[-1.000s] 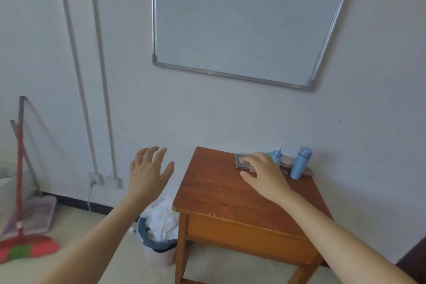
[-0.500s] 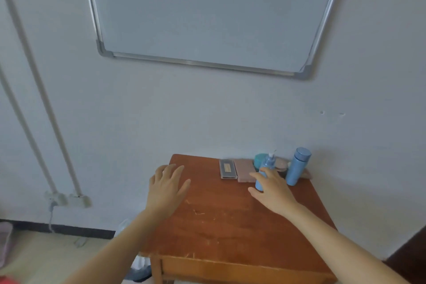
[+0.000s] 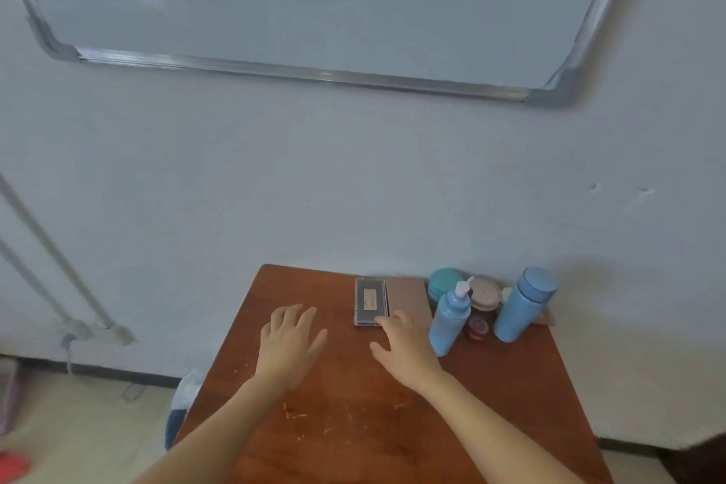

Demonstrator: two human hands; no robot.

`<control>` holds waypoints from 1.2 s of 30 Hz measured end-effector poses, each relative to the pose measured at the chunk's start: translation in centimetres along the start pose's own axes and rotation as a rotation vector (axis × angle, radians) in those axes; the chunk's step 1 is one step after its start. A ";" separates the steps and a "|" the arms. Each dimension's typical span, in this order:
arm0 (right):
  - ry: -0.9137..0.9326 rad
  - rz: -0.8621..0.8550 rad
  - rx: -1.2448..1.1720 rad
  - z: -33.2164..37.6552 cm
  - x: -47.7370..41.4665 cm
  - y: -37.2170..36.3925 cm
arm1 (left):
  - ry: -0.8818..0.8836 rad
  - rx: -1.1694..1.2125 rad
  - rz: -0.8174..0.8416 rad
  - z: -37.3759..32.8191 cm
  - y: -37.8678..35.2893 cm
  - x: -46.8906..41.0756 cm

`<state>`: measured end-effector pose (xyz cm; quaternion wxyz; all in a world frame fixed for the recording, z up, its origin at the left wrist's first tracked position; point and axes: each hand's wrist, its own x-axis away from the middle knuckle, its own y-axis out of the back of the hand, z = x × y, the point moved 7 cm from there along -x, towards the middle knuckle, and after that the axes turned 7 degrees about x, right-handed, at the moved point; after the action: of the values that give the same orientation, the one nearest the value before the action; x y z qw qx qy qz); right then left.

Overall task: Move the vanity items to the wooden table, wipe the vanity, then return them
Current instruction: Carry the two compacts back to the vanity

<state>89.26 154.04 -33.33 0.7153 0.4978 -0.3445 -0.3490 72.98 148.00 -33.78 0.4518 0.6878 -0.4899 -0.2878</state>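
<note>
Table (image 3: 353, 405): grey case (image 3: 369, 299) at right fingers (image 3: 389, 323)

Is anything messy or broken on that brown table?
Only a little. Small pale flecks or scratches dot the near part of the reddish-brown wooden table; I cannot tell which they are. The blue pump bottle and blue cylindrical flask stand upright, and nothing is spilled.

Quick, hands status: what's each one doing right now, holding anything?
Left hand: open, fingers spread over the wooden table, holding nothing.
Right hand: open, holding nothing, fingertips at the grey case; contact cannot be told.
</note>
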 end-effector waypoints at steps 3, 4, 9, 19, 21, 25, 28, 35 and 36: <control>-0.058 0.011 -0.012 -0.4 -1.5 -1.4 | 0.024 0.000 0.070 0.5 -1.7 -1.8; -0.066 0.018 -0.006 -0.4 -1.9 -1.7 | 0.030 0.002 0.090 0.5 -2.1 -2.4; -0.190 0.003 0.013 -1.7 -3.7 -2.3 | 0.022 0.010 0.161 0.1 -4.9 -4.8; -0.450 0.022 0.057 -4.2 -7.9 -1.9 | -0.138 -0.063 0.197 0.0 -8.5 -6.0; -0.525 0.028 0.087 -4.8 -8.5 -1.9 | -0.127 -0.065 0.180 0.5 -9.0 -6.0; -0.618 0.092 0.044 -5.3 -9.0 -2.8 | -0.175 -0.023 0.153 -0.5 -7.8 -5.9; -0.652 0.076 0.032 -5.8 -9.2 -2.9 | -0.189 -0.034 0.135 -0.3 -7.8 -6.2; -0.669 0.107 -0.003 -5.6 -9.0 -3.1 | -0.124 0.046 0.128 -0.2 -7.7 -7.2; -0.655 0.123 -0.011 -5.4 -9.0 -3.1 | -0.120 0.061 0.122 -0.3 -7.4 -7.4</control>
<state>88.64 163.31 -39.04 0.5887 0.3338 -0.5838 -0.4486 73.73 155.81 -40.71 0.4169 0.6517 -0.5657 -0.2854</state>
